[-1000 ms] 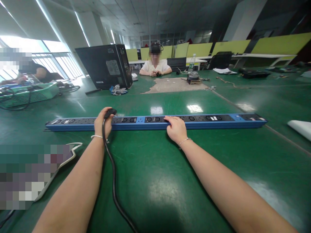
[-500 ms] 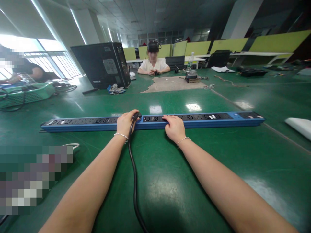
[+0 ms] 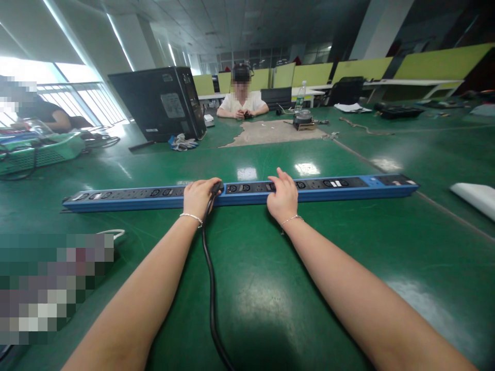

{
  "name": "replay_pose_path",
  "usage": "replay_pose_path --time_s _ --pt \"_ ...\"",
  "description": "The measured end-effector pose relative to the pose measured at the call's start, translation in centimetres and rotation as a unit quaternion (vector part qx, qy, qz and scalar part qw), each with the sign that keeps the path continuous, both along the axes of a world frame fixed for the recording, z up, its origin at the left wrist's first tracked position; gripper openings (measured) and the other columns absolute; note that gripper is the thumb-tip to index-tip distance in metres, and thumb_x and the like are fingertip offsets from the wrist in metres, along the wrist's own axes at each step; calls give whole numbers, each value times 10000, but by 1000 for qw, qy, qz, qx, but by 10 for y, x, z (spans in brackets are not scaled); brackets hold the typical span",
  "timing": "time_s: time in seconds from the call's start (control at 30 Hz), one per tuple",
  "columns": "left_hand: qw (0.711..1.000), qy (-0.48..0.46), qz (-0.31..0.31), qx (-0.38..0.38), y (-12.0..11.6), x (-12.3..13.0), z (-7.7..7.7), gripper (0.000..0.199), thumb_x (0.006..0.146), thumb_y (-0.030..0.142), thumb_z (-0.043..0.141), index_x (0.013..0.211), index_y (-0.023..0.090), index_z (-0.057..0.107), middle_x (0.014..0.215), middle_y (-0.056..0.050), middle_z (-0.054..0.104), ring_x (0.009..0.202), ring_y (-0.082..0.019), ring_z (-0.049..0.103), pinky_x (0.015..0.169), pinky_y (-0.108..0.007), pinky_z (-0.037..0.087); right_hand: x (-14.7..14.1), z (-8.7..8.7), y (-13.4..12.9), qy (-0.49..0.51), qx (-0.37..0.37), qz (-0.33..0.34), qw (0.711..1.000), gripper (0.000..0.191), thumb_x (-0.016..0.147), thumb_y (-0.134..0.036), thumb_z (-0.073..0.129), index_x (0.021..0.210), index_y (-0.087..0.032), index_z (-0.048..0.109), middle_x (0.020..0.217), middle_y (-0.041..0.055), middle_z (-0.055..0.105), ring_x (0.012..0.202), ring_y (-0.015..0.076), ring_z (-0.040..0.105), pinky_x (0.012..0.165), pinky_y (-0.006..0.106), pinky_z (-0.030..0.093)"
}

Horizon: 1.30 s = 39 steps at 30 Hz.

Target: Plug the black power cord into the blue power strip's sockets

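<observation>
A long blue power strip (image 3: pixel 328 195) with a row of black sockets lies across the green table. My left hand (image 3: pixel 198 199) is closed around a black plug (image 3: pixel 217 187) at the strip's middle; whether its prongs sit in a socket is hidden. From the plug a black power cord (image 3: pixel 212 288) runs down toward the table's near side. Just right of the middle, my right hand (image 3: pixel 284 197) hovers at the strip with its fingers raised and apart, holding nothing.
A black computer tower (image 3: pixel 154 105) stands at the back left beside a pair of gloves (image 3: pixel 182 142). Far left is a green basket (image 3: pixel 46 154) with cables. Across the table sits a person (image 3: pixel 243 100). A white object (image 3: pixel 475 203) lies at the right edge.
My right hand has lifted its fingers off the power strip and opened them, shifting slightly right. My left hand stays on the plug.
</observation>
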<state>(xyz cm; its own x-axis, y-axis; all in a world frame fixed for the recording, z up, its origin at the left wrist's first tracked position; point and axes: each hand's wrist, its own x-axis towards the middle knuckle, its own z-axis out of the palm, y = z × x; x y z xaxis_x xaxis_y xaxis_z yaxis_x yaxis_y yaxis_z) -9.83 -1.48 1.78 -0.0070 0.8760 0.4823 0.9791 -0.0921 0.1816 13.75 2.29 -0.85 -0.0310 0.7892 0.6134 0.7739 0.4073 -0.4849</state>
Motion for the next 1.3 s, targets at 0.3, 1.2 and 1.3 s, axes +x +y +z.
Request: replay_pose_path --time_s 0.3,1.2,1.3 --pt "1000 -17 13 -1 -4 9 -4 301 840 330 465 1121 282 561 927 -48 672 899 -235 598 824 -369 416 6 -6 10 37 19 -27 999 495 645 -41 384 1095 -121 573 1362 132 444 1276 233 353 1045 473 285" --pt "993 -61 -19 -99 32 109 28 322 815 385 509 1131 381 570 1018 -4 692 998 -212 583 866 -367 400 4 -6 8 42 23 -28 998 458 650 -36 369 1053 -129 567 1344 128 461 1265 228 361 1045 453 279" --pt "996 -39 -14 -77 31 113 25 308 817 336 495 1109 369 589 1008 -14 689 999 -214 574 879 -365 389 4 -5 7 33 21 -27 999 445 663 -50 379 1053 -143 574 1342 114 471 1255 228 375 1043 447 280"
